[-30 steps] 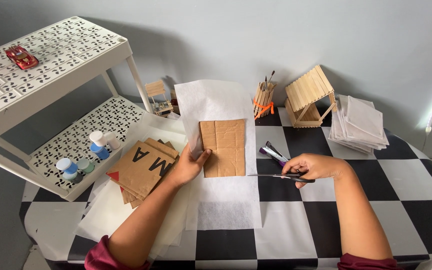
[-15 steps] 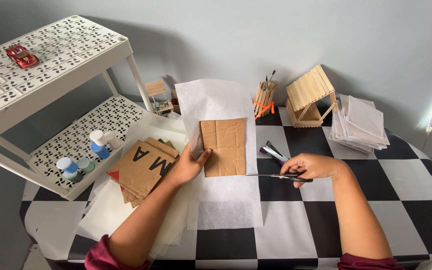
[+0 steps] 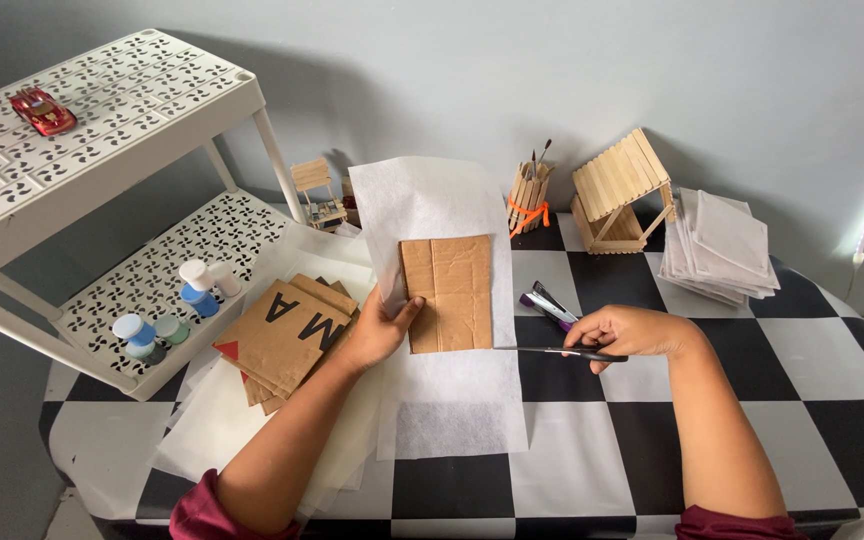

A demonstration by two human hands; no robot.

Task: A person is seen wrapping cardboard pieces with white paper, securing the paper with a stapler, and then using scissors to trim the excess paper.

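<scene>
at frame centre our left hand [image 3: 380, 330] pinches the cardboard piece [image 3: 449, 293] and white paper [image 3: 442, 300] together; our right hand [image 3: 624, 333], just right, grips scissors [image 3: 562, 351] whose tips touch the paper's edge.

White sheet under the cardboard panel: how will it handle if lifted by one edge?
Probably floppy: the white sheet is thin and see-through, with the checkered table showing through its lower part. Likely very light, so it may slide or flutter. The left hand pins the cardboard panel on it; the right hand holds scissors.
</scene>
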